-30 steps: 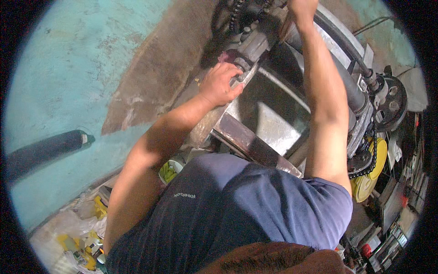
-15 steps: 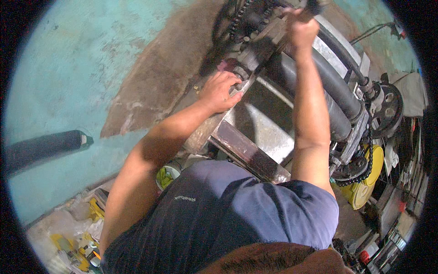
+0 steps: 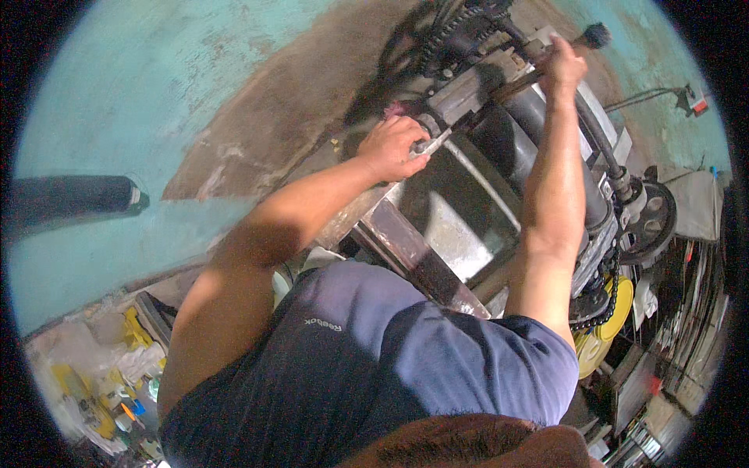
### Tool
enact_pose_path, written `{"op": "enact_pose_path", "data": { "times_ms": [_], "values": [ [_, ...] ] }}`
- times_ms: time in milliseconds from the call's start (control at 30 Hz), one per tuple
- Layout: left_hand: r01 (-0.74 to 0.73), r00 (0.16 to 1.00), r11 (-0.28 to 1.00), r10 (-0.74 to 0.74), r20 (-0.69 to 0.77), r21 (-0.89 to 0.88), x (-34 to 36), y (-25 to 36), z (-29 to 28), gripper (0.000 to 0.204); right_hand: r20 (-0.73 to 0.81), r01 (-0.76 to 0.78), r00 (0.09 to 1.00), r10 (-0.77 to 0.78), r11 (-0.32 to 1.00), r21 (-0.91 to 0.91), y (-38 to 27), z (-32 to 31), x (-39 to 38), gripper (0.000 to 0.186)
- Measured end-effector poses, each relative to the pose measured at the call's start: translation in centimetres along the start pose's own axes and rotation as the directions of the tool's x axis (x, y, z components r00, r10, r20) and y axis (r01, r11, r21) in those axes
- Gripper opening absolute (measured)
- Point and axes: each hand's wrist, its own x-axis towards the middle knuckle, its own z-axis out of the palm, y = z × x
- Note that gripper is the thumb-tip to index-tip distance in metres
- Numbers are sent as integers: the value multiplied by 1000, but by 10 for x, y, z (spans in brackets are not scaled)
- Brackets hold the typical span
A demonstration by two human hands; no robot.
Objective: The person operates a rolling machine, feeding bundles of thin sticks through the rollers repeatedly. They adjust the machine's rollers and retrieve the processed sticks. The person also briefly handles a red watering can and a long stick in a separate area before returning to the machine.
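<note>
My left hand (image 3: 394,148) is at the near left end of a machine with dark rollers (image 3: 519,148). Its fingers curl over a small metal part (image 3: 434,144) at the frame's edge, beside a reddish rag-like patch (image 3: 394,109). Stretched out over the rollers, my right hand (image 3: 566,69) is closed around a tool (image 3: 597,35) with a dark, blocky head and what looks like a brown handle; its exact kind is unclear. Below my hands lies a shiny metal sheet or tray (image 3: 460,234), bordered by a dark brown bar (image 3: 417,257).
Gears and a chain (image 3: 449,47) sit at the machine's far end. On the right are a handwheel (image 3: 651,222), a hanging chain (image 3: 612,292) and a yellow round container (image 3: 605,331). A dark cylinder (image 3: 74,195) juts in at the left. Clutter (image 3: 117,382) lies lower left.
My right hand has moved right with the tool, whose head now shows beyond the hand. My left hand stays at the frame's edge. The whole view has shifted slightly.
</note>
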Motion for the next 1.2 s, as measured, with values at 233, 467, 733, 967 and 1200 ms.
{"op": "enact_pose_path", "data": {
  "times_ms": [233,467,733,967,1200],
  "values": [
    [31,999,1000,-31,-26,4,-5,-11,6,37,79,104,993,-90,976,-191,6,59,-34,28],
    [30,999,999,-31,-28,-20,-10,-9,7,38,263,675,723,-639,571,-467,-47,39,-5,24],
    [50,997,997,-53,-63,-51,-11,-11,6,38,163,701,688,-707,591,-398,-59,6,78,18],
    [53,997,997,-57,-59,-64,-10,-10,5,40,336,796,578,-744,425,-430,-21,20,-7,26],
    [143,989,989,-144,-29,-35,-11,-5,10,44,241,364,896,-373,928,84,-57,18,-144,35]
  ]
}}
